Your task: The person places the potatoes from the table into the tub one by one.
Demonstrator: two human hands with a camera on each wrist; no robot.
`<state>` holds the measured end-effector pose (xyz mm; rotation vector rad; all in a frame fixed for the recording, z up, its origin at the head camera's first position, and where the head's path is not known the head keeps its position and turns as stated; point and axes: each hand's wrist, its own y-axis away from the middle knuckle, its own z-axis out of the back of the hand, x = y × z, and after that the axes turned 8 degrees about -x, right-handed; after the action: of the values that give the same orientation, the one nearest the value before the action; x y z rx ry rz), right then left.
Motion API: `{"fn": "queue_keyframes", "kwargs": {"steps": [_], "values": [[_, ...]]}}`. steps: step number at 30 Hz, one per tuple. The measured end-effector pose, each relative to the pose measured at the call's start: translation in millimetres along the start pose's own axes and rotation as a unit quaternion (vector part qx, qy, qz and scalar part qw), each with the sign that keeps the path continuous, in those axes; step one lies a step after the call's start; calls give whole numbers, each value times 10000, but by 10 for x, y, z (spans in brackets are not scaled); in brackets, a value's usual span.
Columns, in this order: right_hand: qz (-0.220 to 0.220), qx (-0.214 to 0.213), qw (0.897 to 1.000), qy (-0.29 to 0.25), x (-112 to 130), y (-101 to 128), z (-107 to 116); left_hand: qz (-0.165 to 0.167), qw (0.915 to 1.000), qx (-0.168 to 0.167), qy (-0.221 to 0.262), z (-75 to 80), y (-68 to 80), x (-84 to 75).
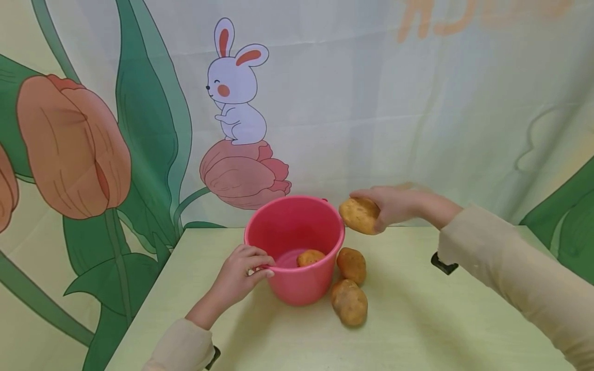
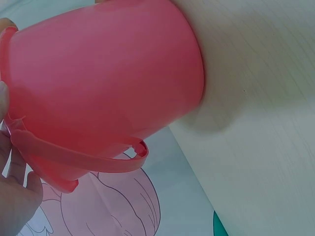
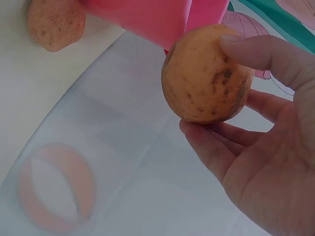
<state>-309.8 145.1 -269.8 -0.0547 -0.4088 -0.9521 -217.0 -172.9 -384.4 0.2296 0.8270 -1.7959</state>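
Note:
A pink plastic bucket [image 1: 297, 288] stands on the pale green table [image 1: 441, 330], with one potato [image 1: 310, 257] inside it. My left hand [image 1: 241, 273] grips the bucket's near rim; the left wrist view shows the bucket wall [image 2: 108, 83] and its handle [image 2: 83, 160] close up. My right hand [image 1: 394, 206] holds a potato [image 1: 359, 215] in the air just right of the bucket's rim, fingers and thumb curled round that potato [image 3: 206, 73]. Two more potatoes [image 1: 351, 265] [image 1: 349, 303] lie on the table against the bucket's right side.
A printed cloth backdrop with a rabbit [image 1: 236, 87] and tulips hangs right behind the table. The table's left edge [image 1: 153, 288] runs close to my left arm. One loose potato [image 3: 54, 22] shows at the right wrist view's top left.

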Motion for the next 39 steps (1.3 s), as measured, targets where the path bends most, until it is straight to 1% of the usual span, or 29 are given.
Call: {"fn": "queue_keyframes", "kwargs": {"steps": [5,11,17,25,32,39], "values": [[109,32,9998,-158,43,-42,17,-39,10000,4,23,1,-3,1],[290,-58,9995,-118,111,-119,17,-88,10000,5,-16,7,-5,5],[292,-38,9995,-58,211,-169,14,-137,9999,-35,4,0,-3,22],[431,-18,9990,-73,287,-232,-28,-64,10000,-5,-45,-2,-2,14],[376,-69,9993,-63,348,-295,-44,-22,10000,0,-36,-5,-1,12],[256,80,9996,-129,407,-372,-100,-60,10000,-36,-16,2,4,3]]}}
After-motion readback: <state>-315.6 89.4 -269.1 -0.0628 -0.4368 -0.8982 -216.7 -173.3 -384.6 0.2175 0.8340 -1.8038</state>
